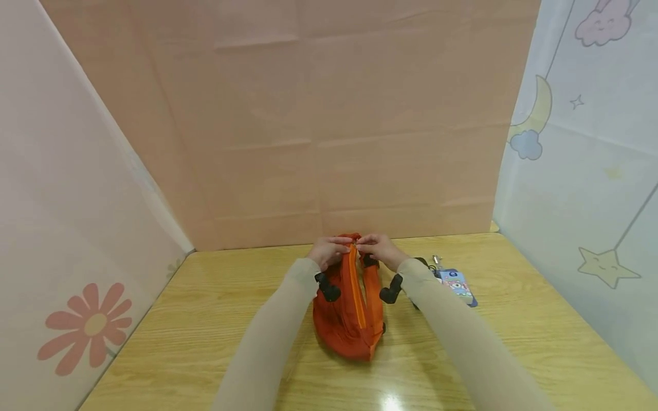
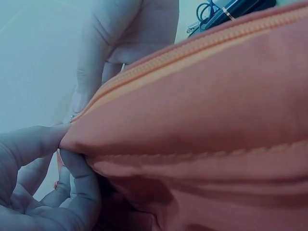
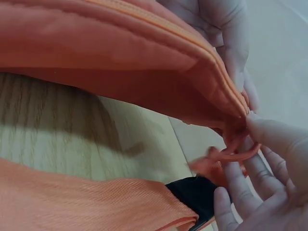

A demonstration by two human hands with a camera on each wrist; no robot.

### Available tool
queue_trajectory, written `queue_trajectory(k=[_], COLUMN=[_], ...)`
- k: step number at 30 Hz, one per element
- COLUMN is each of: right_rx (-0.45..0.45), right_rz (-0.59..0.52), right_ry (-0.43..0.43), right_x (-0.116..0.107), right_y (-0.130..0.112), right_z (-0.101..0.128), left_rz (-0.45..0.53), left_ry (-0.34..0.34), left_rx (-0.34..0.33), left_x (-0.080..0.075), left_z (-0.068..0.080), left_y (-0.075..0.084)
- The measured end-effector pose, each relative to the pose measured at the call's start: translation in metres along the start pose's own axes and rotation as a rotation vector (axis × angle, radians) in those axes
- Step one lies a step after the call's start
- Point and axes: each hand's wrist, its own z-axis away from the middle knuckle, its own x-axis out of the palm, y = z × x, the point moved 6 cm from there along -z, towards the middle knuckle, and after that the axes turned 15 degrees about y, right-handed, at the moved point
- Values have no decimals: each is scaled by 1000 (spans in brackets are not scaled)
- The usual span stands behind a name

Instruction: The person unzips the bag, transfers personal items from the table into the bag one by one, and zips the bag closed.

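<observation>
Two hands meet at the far end of an orange bag, which lies lengthwise in the middle of the wooden table. Its zipper runs along the top. The left hand pinches the fabric at that end; the right hand pinches the orange pull cord. Right of the bag lies a colourful card, with a small metal clip just beyond it.

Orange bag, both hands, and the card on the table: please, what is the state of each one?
orange bag: lying on the table, zipper closed
left hand: pinching the bag's far end
right hand: pinching at the zipper's far end
card holder: lying flat beside the bag, untouched
</observation>
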Motion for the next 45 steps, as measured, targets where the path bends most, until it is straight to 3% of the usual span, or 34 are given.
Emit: queue_trajectory(k=[10,21,29,37,42,45], right_rx=[18,46,16,-66,-124,-174], right_rz=[-231,-260,-217,-82,12,31], right_ry=[-11,-3,-20,-80,-104,-182], right_x=[3,2,2,0,1,10], right_y=[4,9,7,2,-3,-7], right_z=[-3,-7,-7,0,7,12], left_rz=[10,19,22,11,-10,-43], left_ry=[4,15,51,52,72,116], left_rx=[-6,-7,-20,-18,-10,-3], left_x=[1,1,1,1,1,-3], left_z=[2,2,2,24,11,-2], left_y=[1,1,1,14,6,-3])
